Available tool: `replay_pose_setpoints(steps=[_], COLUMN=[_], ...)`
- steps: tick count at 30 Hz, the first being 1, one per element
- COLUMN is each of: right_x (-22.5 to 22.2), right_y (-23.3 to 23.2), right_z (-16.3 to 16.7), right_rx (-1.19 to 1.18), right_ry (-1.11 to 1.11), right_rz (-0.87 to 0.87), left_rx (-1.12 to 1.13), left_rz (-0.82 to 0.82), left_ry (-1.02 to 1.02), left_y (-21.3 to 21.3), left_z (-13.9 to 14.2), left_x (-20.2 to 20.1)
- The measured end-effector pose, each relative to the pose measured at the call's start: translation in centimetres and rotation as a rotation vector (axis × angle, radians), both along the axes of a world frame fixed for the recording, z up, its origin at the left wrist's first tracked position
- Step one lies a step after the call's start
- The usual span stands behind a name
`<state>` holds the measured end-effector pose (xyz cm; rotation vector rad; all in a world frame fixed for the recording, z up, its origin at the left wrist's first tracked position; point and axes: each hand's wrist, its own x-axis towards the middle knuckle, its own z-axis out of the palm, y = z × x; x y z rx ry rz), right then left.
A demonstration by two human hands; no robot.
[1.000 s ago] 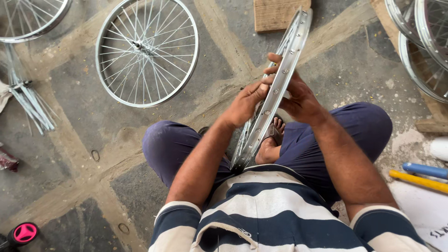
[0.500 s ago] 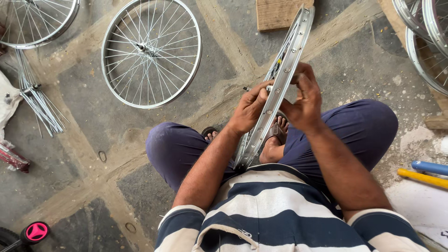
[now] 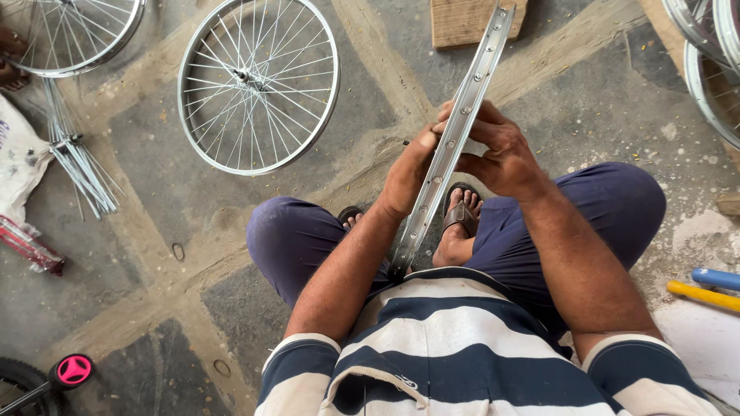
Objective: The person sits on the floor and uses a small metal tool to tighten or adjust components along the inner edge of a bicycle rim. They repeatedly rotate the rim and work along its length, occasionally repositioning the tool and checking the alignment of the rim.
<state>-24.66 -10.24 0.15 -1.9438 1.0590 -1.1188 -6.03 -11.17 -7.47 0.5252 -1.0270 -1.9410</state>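
Rim (image 3: 451, 150): bare metal hoop, no spokes, seen edge-on, standing upright between the knees, lower end down at the lap, upper end tilted away toward a wood block (image 3: 470, 19). Likely light and stiff, though thin enough to bend out of true under a hard squeeze; smooth bright metal, probably slippery, with a row of small holes along the inner channel. Held at mid-height: left hand (image 3: 408, 173) wrapped on the left edge, fingers curled against the channel; right hand (image 3: 501, 154) closed round the right edge, thumb and fingertips pinching near a hole, whether on some small part cannot be told. Best taken by both side walls, as now, away from the holes. Around: finished spoked wheel (image 3: 258, 85) flat on the concrete floor (image 3: 154, 254) to the left, well apart; second wheel (image 3: 69, 35) at the top left corner; bundle of loose spokes (image 3: 77, 158) beside it; more rims (image 3: 713, 69) at the right edge; blue and yellow tool handles (image 3: 713, 286) near the right knee. Nothing between hands and rim; sandalled feet just behind it.
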Motion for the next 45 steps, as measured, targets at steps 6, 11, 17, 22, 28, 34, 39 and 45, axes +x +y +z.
replay_pose_setpoints(steps=[6,11,17,22,28,34,39,45], right_x=[2.6,3.0,3.4,1.6,0.8,1.7,2.2,1.6], right_y=[1.2,2.9,1.2,2.0,1.3,0.0,0.5,0.2], right_z=[0.1,-0.2,-1.9,-4.1,-5.7,-4.5,-3.8,-4.9], right_rx=[-0.090,-0.163,0.181,0.305,0.453,0.582,0.318,0.417], right_ry=[-0.083,0.027,-0.630,-0.602,-0.691,-0.963,-0.560,-0.733], right_rz=[-0.208,-0.340,-0.173,-0.125,0.027,0.293,0.079,0.120], left_rx=[-0.112,-0.472,-0.366,-0.311,-0.559,-0.484,-0.469,-0.537], left_rz=[0.135,0.130,0.075,0.044,0.204,0.199,0.193,0.195], left_ry=[-0.172,-0.427,-0.670,-0.807,-0.794,-0.845,-0.801,-0.722], left_y=[1.6,7.4,7.2,5.5,5.8,6.2,6.3,6.9], left_z=[3.5,7.0,9.2,10.2,9.7,9.4,9.2,8.6], left_x=[1.5,4.9,5.0,4.4,3.9,4.0,3.9,4.5])
